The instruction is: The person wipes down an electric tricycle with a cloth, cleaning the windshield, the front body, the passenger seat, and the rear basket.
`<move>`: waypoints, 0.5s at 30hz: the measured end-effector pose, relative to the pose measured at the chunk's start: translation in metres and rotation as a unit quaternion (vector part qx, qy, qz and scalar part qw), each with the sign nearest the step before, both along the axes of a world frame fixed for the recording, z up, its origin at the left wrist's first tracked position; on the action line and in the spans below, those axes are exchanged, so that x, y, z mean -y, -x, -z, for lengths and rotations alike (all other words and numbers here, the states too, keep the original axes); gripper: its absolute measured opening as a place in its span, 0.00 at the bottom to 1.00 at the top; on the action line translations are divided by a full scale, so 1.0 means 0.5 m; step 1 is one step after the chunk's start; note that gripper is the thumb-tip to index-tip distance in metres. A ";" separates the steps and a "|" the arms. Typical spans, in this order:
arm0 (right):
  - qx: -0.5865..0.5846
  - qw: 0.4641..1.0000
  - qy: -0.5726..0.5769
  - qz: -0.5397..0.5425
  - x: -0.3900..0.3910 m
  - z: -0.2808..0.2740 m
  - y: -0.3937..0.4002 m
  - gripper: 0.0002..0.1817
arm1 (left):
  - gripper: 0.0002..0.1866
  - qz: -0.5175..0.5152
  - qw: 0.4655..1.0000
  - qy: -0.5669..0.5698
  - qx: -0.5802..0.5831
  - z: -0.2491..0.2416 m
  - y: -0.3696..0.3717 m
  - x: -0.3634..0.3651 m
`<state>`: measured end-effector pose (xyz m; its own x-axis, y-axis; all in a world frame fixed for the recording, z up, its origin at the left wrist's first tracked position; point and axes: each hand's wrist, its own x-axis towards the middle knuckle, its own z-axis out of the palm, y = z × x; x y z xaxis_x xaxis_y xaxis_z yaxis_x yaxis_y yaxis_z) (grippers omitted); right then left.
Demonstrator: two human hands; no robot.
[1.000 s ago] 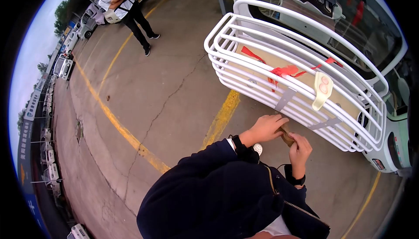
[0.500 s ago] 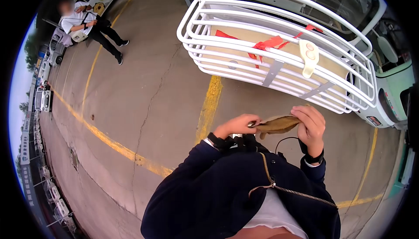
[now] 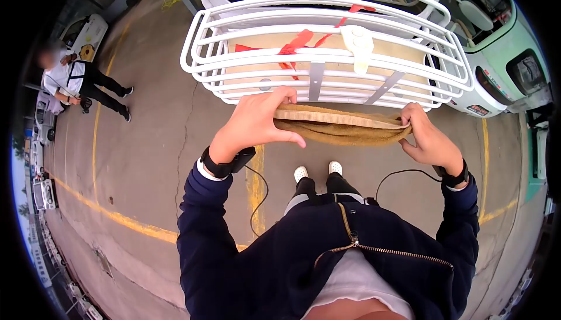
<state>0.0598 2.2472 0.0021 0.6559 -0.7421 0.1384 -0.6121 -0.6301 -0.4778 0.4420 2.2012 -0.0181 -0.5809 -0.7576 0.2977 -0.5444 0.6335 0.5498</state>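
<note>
Your left hand (image 3: 254, 122) fingers pinch one end of the tan folded cloth (image 3: 342, 127), right hand (image 3: 429, 140) fingers pinch the other; cloth is stretched flat between them at chest height, just in front of the white tubular metal rack (image 3: 327, 57) on the small vehicle

Cracked concrete ground (image 3: 175, 127), yellow painted lines (image 3: 255, 185)
</note>
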 end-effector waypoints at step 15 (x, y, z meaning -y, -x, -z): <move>0.008 0.991 0.080 0.106 0.145 -0.200 0.156 0.12 | 0.19 -0.039 0.975 0.202 0.079 -0.224 0.108 0.084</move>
<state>-0.0181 2.1747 0.1021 0.4841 -0.8310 0.2741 -0.7324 -0.5562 -0.3927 0.3879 2.1592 0.0940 -0.5881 -0.6410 0.4932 -0.6577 0.7339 0.1696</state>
